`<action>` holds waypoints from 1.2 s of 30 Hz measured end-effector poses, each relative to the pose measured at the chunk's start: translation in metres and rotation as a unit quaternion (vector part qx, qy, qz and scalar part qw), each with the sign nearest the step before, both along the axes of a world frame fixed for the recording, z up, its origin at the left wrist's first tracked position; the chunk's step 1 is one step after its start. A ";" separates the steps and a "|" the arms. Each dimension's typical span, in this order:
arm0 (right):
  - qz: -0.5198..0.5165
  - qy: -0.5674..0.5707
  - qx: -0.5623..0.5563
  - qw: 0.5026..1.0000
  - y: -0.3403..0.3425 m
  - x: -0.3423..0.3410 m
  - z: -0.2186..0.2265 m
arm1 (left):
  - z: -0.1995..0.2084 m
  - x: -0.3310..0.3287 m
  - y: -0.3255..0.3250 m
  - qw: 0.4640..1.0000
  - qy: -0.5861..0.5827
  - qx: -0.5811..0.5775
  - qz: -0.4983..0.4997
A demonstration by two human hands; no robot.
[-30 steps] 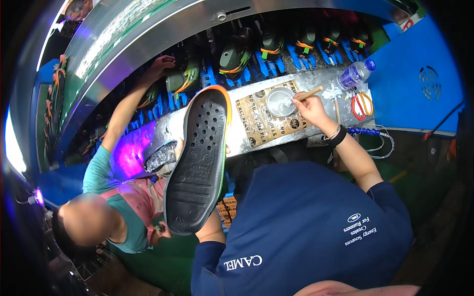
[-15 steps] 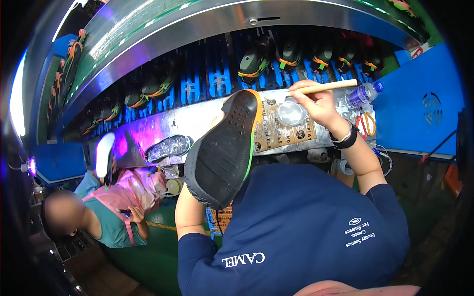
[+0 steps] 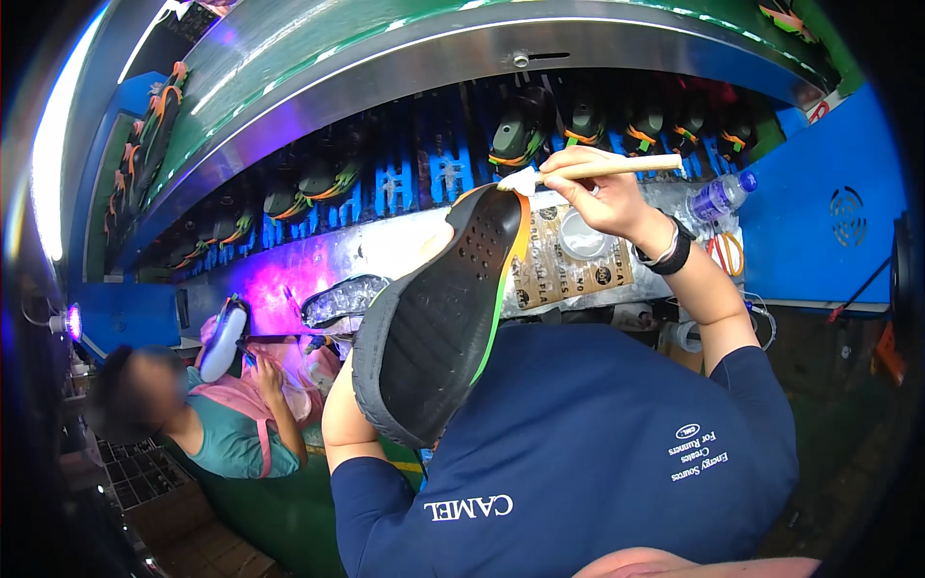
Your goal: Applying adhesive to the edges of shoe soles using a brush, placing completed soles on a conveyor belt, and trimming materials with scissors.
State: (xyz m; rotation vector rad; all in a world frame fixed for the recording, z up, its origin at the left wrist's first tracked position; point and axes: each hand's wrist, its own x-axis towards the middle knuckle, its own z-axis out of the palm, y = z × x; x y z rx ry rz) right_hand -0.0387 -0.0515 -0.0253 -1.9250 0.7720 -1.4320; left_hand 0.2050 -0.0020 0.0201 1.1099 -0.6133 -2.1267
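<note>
A large black shoe sole (image 3: 434, 318) with an orange and green rim is held up before me, tilted, its perforated end pointing away. My left forearm (image 3: 349, 409) runs up behind it; that hand supports the sole, its fingers mostly hidden. My right hand (image 3: 602, 197) is closed round the pale wooden handle of a brush (image 3: 621, 168). The brush's white tip meets the far end of the sole at its rim. Below the right hand, a round clear dish (image 3: 584, 234) rests on a printed brown cardboard sheet (image 3: 547, 275).
A blue-capped bottle (image 3: 718, 197) lies right of the dish. Another sole (image 3: 342, 301) is on the bench at left. Several soles stand on a blue rack (image 3: 450, 173) beneath a metal-edged conveyor (image 3: 405, 91). A co-worker (image 3: 236, 424) holds a sole at left.
The brush has moved left, from above the dish onto the sole's far end. My left arm and the sole have shifted slightly. The co-worker's sole is lower and turned.
</note>
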 end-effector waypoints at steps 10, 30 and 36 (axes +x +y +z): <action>-0.013 0.031 0.023 0.999 0.033 0.007 -0.001 | 0.007 0.010 -0.009 0.999 -0.037 0.009 -0.029; -0.016 -0.041 0.083 0.996 0.062 0.015 0.005 | 0.027 0.002 -0.003 0.971 -0.123 -0.124 -0.166; -0.093 -0.072 0.099 0.988 0.053 0.012 0.000 | 0.033 0.004 -0.003 0.967 -0.136 -0.121 -0.177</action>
